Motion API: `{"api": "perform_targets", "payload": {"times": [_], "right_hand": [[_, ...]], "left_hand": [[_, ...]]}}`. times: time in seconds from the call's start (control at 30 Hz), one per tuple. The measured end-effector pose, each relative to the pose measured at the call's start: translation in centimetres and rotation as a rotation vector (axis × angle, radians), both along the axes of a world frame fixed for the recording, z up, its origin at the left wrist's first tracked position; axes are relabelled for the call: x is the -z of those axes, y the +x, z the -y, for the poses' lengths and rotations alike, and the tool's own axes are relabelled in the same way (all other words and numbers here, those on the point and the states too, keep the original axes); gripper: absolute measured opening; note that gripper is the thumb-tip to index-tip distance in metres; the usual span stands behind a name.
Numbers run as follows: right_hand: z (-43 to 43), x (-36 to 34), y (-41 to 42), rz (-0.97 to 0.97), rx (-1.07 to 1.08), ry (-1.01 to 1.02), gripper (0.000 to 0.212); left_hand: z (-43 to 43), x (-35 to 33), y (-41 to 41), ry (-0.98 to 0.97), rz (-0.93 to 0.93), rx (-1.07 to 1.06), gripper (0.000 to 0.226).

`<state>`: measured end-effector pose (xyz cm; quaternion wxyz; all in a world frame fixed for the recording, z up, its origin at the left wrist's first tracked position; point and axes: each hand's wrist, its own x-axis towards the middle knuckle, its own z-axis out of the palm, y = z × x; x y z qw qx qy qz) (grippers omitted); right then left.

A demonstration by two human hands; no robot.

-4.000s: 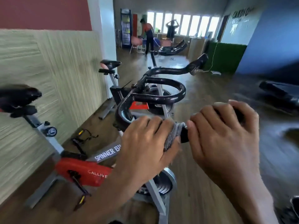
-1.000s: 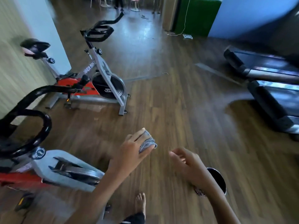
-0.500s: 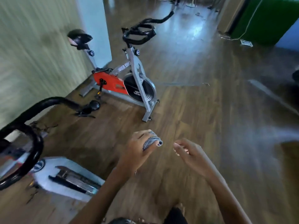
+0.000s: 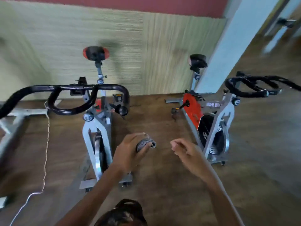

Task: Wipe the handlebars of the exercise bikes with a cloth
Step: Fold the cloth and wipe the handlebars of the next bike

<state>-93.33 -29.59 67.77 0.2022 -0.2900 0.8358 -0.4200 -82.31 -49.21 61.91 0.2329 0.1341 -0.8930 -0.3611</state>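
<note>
The cloth (image 4: 146, 143) is mostly hidden inside the left hand (image 4: 130, 150); the near handlebars (image 4: 65, 86) run off the left edge, blurred.

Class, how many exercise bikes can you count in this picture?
2. One exercise bike stands left of centre before the wall; the second bike stands right, beside the pillar. Blurry edges may hide more.

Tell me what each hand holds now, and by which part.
The left hand grips the rolled grey cloth around its middle, one end sticking out. The right hand holds nothing.
</note>
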Motion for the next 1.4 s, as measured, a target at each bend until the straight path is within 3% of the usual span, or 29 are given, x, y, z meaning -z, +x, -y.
{"api": "perform_targets", "payload": {"times": [0.2, 0.5, 0.6, 0.77, 0.87, 1.07, 1.23, 1.33, 1.4], "right_hand": [[5.2, 1.1, -5.1, 0.049, -0.376, 0.058, 0.014], [14.4, 1.5, -11.4, 0.09, -0.814, 0.072, 0.016], [18.4, 1.0, -13.2, 0.001, -0.874, -0.012, 0.026], [23.1, 0.5, -14.0, -0.053, -0.89, -0.366, 0.018], [26.0, 0.8, -14.8, -0.093, -1.003, -0.32, 0.022], [30.5, 4.4, -18.6, -0.351, -1.283, -0.352, 0.034], [31.4, 6.1, -20.4, -0.433, -1.438, -0.467, 0.029], [31.5, 6.6, -20.8, -0.47, -1.476, -0.494, 0.026], [31.5, 6.9, -21.0, -0.467, -1.471, -0.508, 0.027]], "left_hand": [[-1.1, 0.4, 1.1, -0.025, -0.041, -0.367, 0.029], [-0.7, 0.3, -0.1, 0.036, -0.192, -0.861, 0.031], [-0.2, -1.4, -1.1, 0.007, -0.232, -1.025, 0.029], [0.0, -4.8, -3.5, -0.02, -0.351, -1.258, 0.026], [0.6, -6.1, -6.2, -0.011, -0.399, -1.344, 0.023], [1.0, -5.4, -13.6, -0.175, -0.203, -1.562, 0.023], [1.2, -4.4, -15.6, -0.303, -0.202, -1.779, 0.023], [2.1, -4.8, -16.7, 0.011, -0.479, -1.967, 0.025], [2.3, -4.6, -18.0, -0.02, -0.558, -2.027, 0.02]]}}
